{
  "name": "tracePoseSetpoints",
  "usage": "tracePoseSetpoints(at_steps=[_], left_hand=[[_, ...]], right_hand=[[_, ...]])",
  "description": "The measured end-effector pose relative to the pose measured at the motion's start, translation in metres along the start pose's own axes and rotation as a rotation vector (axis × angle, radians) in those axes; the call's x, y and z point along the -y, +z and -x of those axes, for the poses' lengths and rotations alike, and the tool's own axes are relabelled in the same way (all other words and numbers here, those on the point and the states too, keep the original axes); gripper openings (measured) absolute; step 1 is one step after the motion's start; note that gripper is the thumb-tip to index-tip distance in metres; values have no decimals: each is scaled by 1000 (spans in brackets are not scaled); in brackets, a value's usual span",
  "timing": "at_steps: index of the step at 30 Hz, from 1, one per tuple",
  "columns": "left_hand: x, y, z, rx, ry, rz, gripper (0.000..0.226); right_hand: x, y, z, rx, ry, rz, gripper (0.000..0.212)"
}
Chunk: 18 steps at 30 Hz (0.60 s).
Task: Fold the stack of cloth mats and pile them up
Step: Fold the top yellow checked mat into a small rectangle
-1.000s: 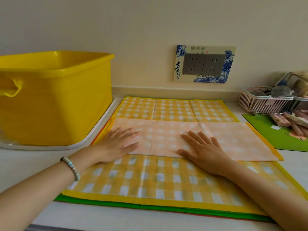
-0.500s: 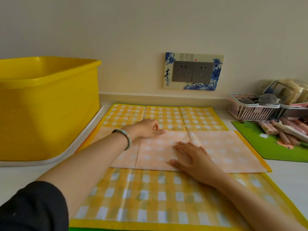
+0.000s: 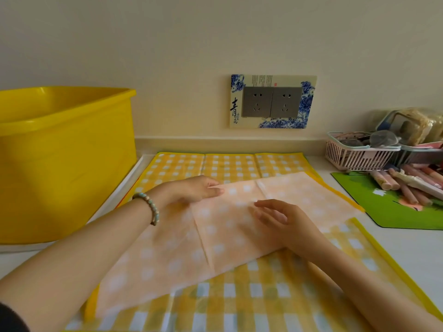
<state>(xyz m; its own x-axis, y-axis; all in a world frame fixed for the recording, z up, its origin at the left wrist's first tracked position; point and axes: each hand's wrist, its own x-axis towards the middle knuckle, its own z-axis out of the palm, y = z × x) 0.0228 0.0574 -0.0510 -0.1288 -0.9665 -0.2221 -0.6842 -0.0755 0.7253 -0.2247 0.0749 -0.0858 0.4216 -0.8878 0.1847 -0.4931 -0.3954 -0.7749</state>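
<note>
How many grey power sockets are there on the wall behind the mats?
2: the left socket and the right socket sit side by side inside the blue-flowered frame on the wall. None seems hidden.

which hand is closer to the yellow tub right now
Left. The left hand pinches the folded mat at its far edge, a short way right of the yellow tub; the right hand is open over the mat's middle, farther right.
</note>
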Motion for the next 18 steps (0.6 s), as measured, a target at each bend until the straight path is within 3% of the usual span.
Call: tracePoseSetpoints(at_steps=[3,5,12,18], left_hand=[[6,7,12,-283,-2,267,36],[12,16,18,-445,-58,315,39],[23,35,27,-354,-137,337,34],[22,35,29,-398,-123,298,44]], right_hand=[[6,4,5,-11,-39,-47,28],[10,8,8,28,-64,-36,32],[9,13,12,254,-205,328,48],[4,19,15,232,-263,446,48]])
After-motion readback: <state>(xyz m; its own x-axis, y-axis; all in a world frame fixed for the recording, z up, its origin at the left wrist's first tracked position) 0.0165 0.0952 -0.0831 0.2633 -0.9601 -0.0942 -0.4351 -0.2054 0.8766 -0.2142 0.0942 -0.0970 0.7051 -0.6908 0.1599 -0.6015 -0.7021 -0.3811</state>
